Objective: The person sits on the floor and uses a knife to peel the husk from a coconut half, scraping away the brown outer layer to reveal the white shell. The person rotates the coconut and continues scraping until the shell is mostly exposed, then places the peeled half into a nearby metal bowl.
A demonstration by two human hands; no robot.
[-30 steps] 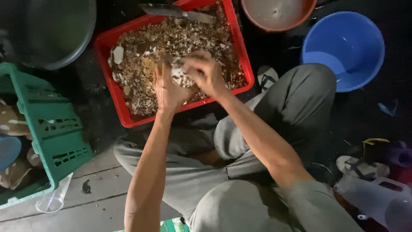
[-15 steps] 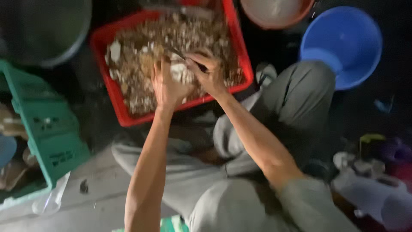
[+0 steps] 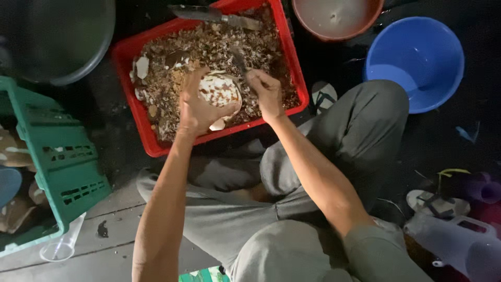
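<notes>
Shell – one, in left hand grip; right hand clasps one small tool – over red crate.

On the dark floor sit a red crate, green crate, blue basin and clear cup.

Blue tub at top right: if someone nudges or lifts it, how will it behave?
The blue tub looks like thin plastic and mostly empty, so probably light and easy to slide. Its wide round mouth and low walls suggest it won't tip readily. The rim may flex if gripped on one side. It stands apart from both hands, which work over the red crate.
</notes>
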